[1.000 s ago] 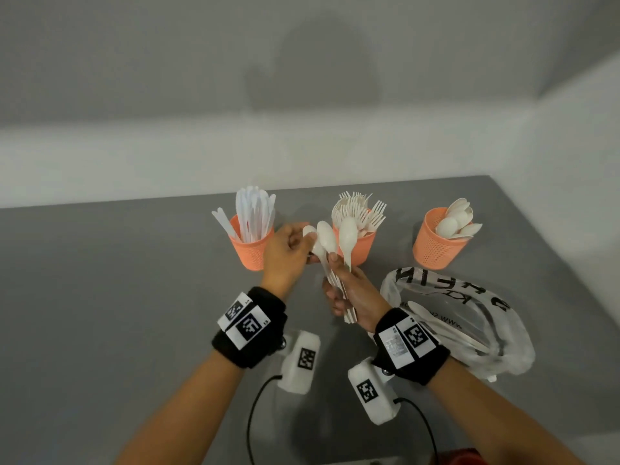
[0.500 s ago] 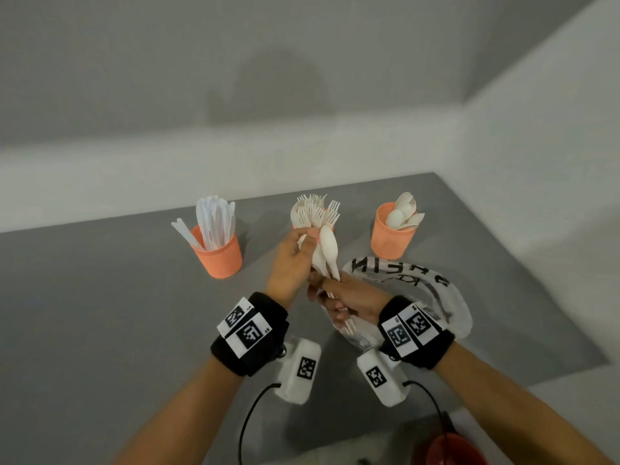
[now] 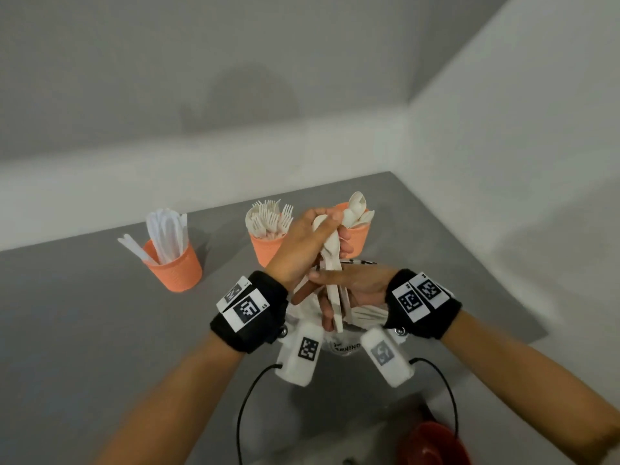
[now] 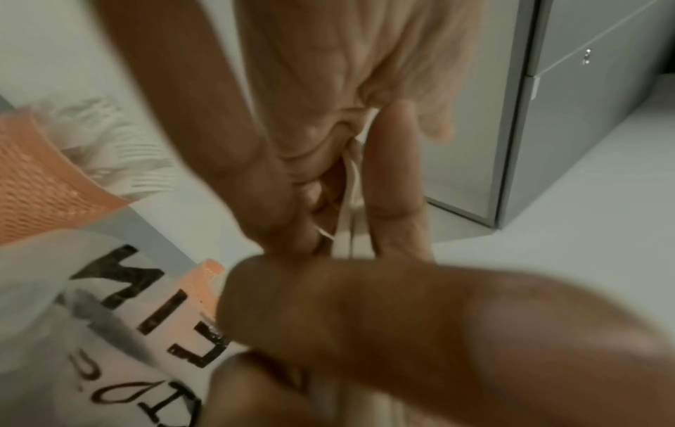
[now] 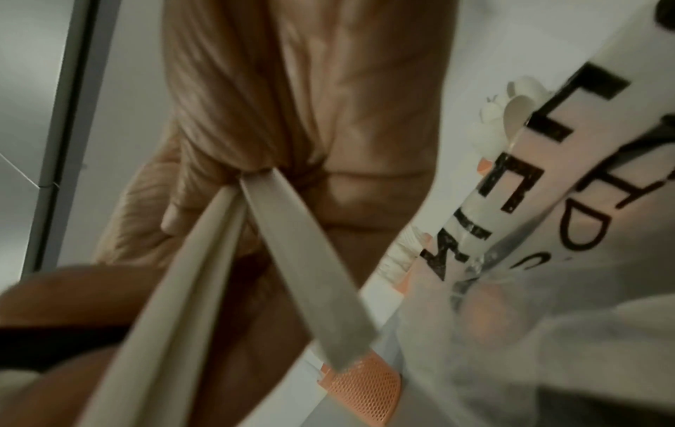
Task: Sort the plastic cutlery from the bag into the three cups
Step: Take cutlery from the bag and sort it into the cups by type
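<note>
Three orange cups stand in a row at the back of the grey table (image 3: 84, 330): the knife cup (image 3: 176, 268) on the left, the fork cup (image 3: 266, 248) in the middle, the spoon cup (image 3: 360, 238) on the right. My left hand (image 3: 330, 226) grips the bowl ends of a bunch of white spoons (image 3: 330, 260) just in front of the spoon cup. My right hand (image 3: 332, 297) holds the same bunch lower down, by the handles (image 5: 292, 260). The white printed bag (image 3: 342, 345) lies under both hands, mostly hidden; its lettering (image 4: 120, 277) shows in the left wrist view.
The table's right edge (image 3: 469, 263) runs close beside the spoon cup, with a white wall behind and to the right. A red object (image 3: 432, 444) sits at the bottom right, near the table's front. Cables (image 3: 245, 404) hang from my wrists over the near table.
Both hands have moved right with the spoons, from in front of the fork cup to in front of the spoon cup. My left hand has closed round the spoon bowls.
</note>
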Demonstrator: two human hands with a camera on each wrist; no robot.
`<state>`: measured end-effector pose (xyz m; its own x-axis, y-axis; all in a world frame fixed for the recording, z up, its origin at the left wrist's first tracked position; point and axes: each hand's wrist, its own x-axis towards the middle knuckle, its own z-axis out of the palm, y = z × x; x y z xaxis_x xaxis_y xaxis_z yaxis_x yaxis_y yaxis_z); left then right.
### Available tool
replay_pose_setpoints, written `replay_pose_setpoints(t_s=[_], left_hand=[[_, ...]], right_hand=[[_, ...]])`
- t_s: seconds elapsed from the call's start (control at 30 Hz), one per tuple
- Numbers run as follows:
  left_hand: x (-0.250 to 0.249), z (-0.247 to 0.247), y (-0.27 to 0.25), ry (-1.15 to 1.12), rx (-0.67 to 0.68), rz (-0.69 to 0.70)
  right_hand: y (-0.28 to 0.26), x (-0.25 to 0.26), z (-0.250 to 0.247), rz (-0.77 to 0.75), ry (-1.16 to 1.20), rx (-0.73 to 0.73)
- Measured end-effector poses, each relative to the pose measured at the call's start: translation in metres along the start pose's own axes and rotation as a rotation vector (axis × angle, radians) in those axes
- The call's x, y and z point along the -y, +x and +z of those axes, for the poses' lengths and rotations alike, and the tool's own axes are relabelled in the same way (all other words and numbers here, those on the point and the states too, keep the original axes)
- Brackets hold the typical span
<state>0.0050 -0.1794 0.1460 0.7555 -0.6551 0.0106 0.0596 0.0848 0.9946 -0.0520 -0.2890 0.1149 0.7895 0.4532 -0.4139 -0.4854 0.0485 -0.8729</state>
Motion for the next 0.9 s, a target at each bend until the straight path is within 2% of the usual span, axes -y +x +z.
replay_pose_setpoints(t_s=[0.03,0.1,0.17,0.2,0.3,0.37,0.5,0.67,0.8,0.9], left_hand=[[0.001,0.005,0.003,0.016,0.0,0.022],[0.003,0.014,0.011,0.064,-0.045,0.09],[0.002,0.023,0.016,0.159,-0.121,0.209],[0.002,0.027,0.018,0.208,-0.155,0.272],[0.0,0.038,0.023,0.316,-0.219,0.393],[-0.004,0.042,0.024,0.318,-0.22,0.409],[0.001,0.034,0.022,0.307,-0.262,0.363],[0.036,0.005,0.012,0.537,-0.359,0.237],[0.065,-0.011,0.001,0.858,-0.338,0.024],[0.085,-0.018,-0.008,0.955,-0.258,-0.138]], right_hand=[[-0.003,0.003,-0.002,-0.033,-0.007,-0.062],[-0.008,0.012,-0.005,-0.208,-0.011,-0.264],[-0.012,0.021,-0.012,-0.382,-0.063,-0.501],[-0.012,0.025,-0.015,-0.439,-0.094,-0.573],[-0.01,0.031,-0.019,-0.534,-0.133,-0.693],[-0.008,0.035,-0.02,-0.544,-0.096,-0.732],[-0.008,0.045,-0.043,-0.551,0.026,-0.815],[-0.014,0.071,-0.081,-0.648,0.162,-0.949],[0.001,0.091,-0.1,-0.719,0.164,-0.979],[0.019,0.096,-0.112,-0.725,0.122,-0.984]])
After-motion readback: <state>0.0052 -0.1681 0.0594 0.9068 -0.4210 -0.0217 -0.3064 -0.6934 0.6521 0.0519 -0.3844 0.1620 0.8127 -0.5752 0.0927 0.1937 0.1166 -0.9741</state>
